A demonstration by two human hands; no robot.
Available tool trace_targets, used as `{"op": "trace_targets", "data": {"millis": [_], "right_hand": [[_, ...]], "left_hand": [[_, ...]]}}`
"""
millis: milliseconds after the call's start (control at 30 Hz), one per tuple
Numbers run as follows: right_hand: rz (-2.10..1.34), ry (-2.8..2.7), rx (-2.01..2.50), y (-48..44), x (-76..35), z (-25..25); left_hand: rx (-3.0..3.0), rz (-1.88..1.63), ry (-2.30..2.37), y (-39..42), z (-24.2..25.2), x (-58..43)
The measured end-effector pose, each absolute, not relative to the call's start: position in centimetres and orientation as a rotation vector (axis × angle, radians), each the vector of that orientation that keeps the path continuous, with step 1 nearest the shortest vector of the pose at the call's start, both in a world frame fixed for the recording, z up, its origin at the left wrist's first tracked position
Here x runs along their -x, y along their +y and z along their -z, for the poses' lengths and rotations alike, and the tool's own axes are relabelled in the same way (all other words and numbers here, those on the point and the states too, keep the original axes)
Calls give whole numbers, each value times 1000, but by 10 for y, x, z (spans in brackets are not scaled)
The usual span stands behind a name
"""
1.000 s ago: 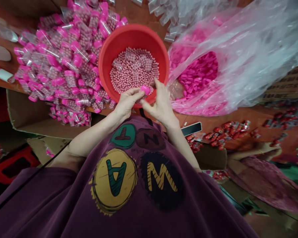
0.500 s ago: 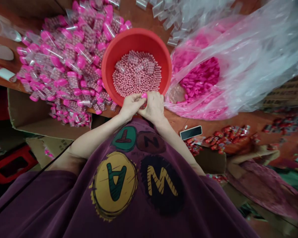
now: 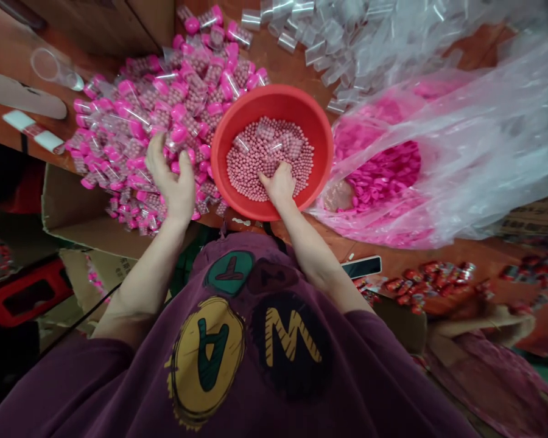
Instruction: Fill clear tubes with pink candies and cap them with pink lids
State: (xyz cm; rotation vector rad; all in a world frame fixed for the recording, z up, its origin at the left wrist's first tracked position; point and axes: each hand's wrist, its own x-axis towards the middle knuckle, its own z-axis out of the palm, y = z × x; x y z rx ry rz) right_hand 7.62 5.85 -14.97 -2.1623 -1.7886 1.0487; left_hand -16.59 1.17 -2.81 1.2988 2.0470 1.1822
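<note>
My left hand (image 3: 176, 188) is open above the near side of a heap of clear pink-capped containers (image 3: 132, 131) filled with pink beads. Its thumb and fingers stand well apart, with nothing between them. My right hand (image 3: 282, 185) reaches into the red bowl (image 3: 219, 152), its fingertips at the pink beads (image 3: 251, 173). Thumb and fingers are spread there; the tips are partly hidden. Several clear tubes, among them a clear tube (image 3: 242, 143), lie in the beads just beyond this hand.
Right of the bowl, a clear plastic bag (image 3: 461, 158) holds bright pink caps (image 3: 388, 170). Empty clear tubes (image 3: 333, 45) are piled behind. A phone (image 3: 363, 267) and red-wrapped items (image 3: 433, 283) lie at the right. A cardboard box (image 3: 73, 210) stands below the heap; another person's arm (image 3: 479, 325) shows at lower right.
Both hands were together at the bowl's near rim around a small pink-capped piece. They have parted: my left hand moved left over the heap, my right hand into the bowl. The view has shifted slightly.
</note>
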Motion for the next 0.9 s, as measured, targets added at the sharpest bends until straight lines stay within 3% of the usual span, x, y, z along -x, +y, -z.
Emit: {"op": "trace_targets", "data": {"millis": [67,233,400,567,733,900], "right_hand": [[-1040,-1812,2145,59,-72,157],[-1034,-1688,2037,53,-77,163],[-994,-1582,1880,33,-85,136],[-938,-1447,1758,-1,-129,117],[-629,-1153,2233,-7,-242,141],[-601,-1283,2471,22,-308,168]], "left_hand": [[-1272,-1272,2018,16,34,145],[-887,-993,1732,37,73,60],[-676,-930,1498,57,100,25],[-672,-963,1294,49,82,19],[-693,-823,1038,36,45,8],[-586,-730,1008,34,22,-13]]}}
